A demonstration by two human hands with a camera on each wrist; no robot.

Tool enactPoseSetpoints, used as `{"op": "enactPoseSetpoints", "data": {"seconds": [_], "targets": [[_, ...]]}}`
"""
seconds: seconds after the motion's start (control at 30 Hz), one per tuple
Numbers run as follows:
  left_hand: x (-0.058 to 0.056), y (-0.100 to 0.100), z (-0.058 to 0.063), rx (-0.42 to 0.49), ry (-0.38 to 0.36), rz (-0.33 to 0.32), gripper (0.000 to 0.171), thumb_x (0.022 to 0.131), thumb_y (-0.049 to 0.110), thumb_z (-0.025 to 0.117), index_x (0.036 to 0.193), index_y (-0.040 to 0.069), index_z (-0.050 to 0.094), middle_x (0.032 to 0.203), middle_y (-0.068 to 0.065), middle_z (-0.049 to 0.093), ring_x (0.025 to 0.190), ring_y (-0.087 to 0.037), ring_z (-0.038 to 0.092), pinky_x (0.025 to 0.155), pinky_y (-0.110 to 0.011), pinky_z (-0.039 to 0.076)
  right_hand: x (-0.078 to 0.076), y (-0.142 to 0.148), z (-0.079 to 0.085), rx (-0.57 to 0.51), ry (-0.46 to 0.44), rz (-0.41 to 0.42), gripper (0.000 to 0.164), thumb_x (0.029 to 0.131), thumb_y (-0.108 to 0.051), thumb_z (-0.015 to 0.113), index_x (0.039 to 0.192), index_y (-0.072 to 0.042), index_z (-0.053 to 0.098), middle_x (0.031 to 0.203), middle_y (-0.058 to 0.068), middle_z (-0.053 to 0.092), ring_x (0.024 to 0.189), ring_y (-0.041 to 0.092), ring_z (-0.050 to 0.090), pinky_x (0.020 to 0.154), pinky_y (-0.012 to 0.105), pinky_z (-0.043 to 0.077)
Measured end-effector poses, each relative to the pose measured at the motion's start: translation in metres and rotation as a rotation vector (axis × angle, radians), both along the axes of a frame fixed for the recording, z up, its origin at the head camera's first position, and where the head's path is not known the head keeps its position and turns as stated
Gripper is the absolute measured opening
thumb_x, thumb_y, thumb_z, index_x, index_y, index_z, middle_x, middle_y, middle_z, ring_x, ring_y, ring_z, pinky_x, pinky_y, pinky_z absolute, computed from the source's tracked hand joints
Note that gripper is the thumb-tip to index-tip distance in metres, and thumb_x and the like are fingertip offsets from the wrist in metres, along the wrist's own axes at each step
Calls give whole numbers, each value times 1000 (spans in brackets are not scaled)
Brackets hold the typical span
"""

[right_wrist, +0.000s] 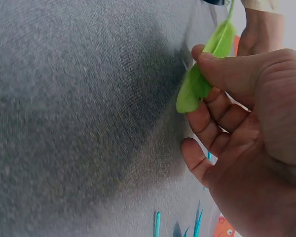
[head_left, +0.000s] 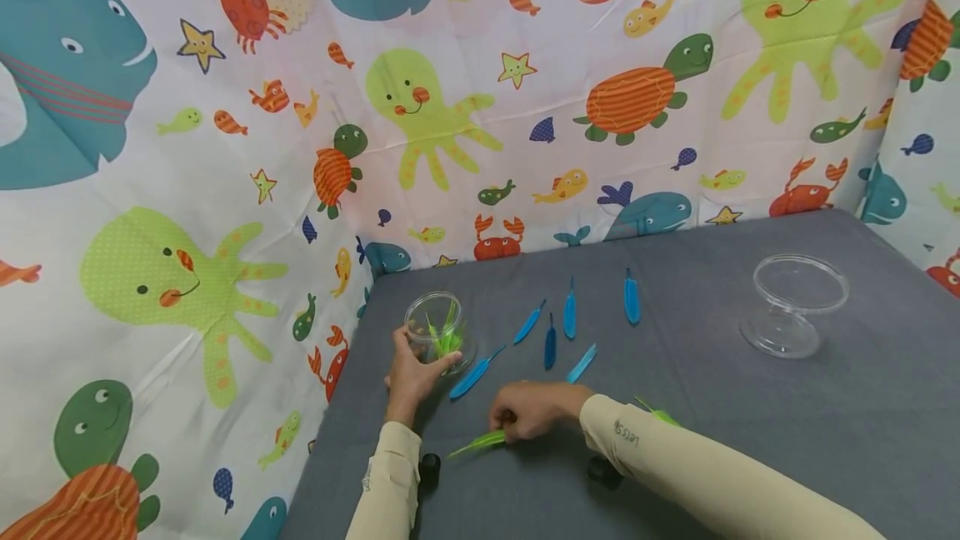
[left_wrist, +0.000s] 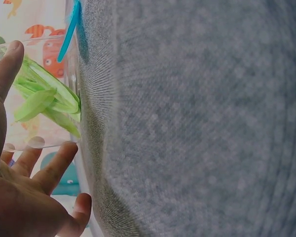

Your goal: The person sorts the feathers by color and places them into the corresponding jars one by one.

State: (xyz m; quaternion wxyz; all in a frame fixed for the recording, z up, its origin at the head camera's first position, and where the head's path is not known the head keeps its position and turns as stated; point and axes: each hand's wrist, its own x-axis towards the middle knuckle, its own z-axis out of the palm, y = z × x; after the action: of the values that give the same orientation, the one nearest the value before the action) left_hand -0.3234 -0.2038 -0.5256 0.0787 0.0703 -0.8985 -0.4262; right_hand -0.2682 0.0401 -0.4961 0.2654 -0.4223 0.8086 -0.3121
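Note:
A clear cup (head_left: 433, 295) stands at the left of the table, with several green feathers (head_left: 448, 343) inside it. My left hand (head_left: 415, 375) holds this cup, thumb on one side and fingers on the other, as the left wrist view shows. Close to the table, my right hand (head_left: 532, 409) pinches a green feather (right_wrist: 221, 40) between thumb and fingertips. In the head view its thin quill end points left, toward my left sleeve.
Several blue feathers (head_left: 570, 315) lie spread across the middle of the grey table (head_left: 697, 340). Another green feather (head_left: 657, 413) is partly hidden by my right forearm. A clear footed dish (head_left: 780, 336) stands at the right. Patterned cloth (head_left: 450, 215) hangs behind and at the left.

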Motion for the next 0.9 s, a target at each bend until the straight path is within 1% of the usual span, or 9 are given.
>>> {"op": "enactPoseSetpoints", "data": {"seconds": [0.17, 0.27, 0.47, 0.67, 0.9], "targets": [[0, 0, -1, 7, 1, 12, 103, 71, 48, 92, 148, 22, 29, 150, -20, 52, 134, -39, 56, 104, -68, 17, -3, 4, 2, -47, -21, -11, 14, 95, 4, 60, 88, -1, 72, 63, -7, 48, 52, 4, 35, 54, 21, 34], [0, 0, -2, 7, -4, 17, 104, 70, 50, 92, 148, 23, 29, 150, -19, 52, 133, -39, 56, 104, -68, 17, -5, 6, 1, -72, -31, -27, 12, 94, 2, 61, 91, -1, 73, 66, -8, 53, 53, 3, 40, 54, 21, 36], [0, 0, -2, 12, -5, 15, 103, 71, 50, 91, 148, 23, 29, 150, -18, 51, 133, -39, 56, 105, -68, 17, -9, 8, 0, -117, -38, -43, 14, 95, 1, 59, 94, -1, 74, 68, -8, 56, 54, 3, 41, 55, 21, 37], [2, 0, 0, 13, -2, 4, 102, 72, 48, 91, 148, 21, 29, 152, -18, 49, 134, -38, 56, 106, -69, 15, -13, 9, 3, -148, -2, -89, 14, 98, -4, 61, 91, -2, 72, 72, -8, 55, 58, 3, 45, 60, 21, 40], [2, 0, 1, 13, -1, -6, 101, 73, 48, 91, 148, 21, 29, 152, -16, 48, 134, -38, 56, 105, -68, 16, -19, 9, 13, -189, 32, -100, 12, 99, -5, 61, 92, -6, 71, 76, -3, 59, 62, 4, 48, 62, 22, 42]]}}
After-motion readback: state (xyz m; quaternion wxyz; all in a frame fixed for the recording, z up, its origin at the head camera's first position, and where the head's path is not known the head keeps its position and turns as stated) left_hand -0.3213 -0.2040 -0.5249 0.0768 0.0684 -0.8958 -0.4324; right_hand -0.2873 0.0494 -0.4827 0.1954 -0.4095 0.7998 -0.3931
